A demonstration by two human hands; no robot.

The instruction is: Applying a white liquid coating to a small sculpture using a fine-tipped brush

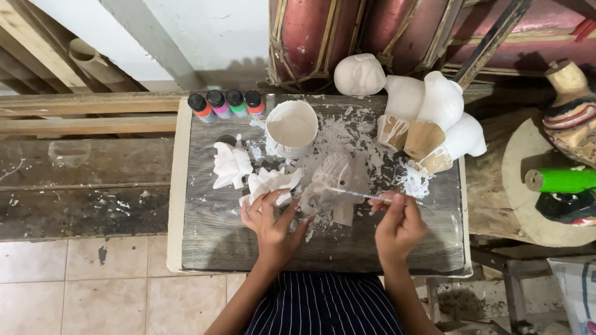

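Observation:
My left hand (271, 222) grips a small white leaf-shaped carving (271, 183) near the middle of a paint-splattered wooden board (223, 239). My right hand (397, 222) pinches a thin paintbrush (354, 193) whose tip points left toward that carving. A second white carving (231, 165) lies to the left, apart from both hands. A white-coated piece (332, 177) lies on the board between my hands. A tub of white paint (291, 128) stands at the back of the board.
Several small paint bottles (226, 104) with coloured labels line the board's back left corner. White-painted wooden figures (428, 118) cluster at the back right. A painted figure and a green cylinder (562, 180) sit at the right. A dark wooden bench (81, 186) lies at the left.

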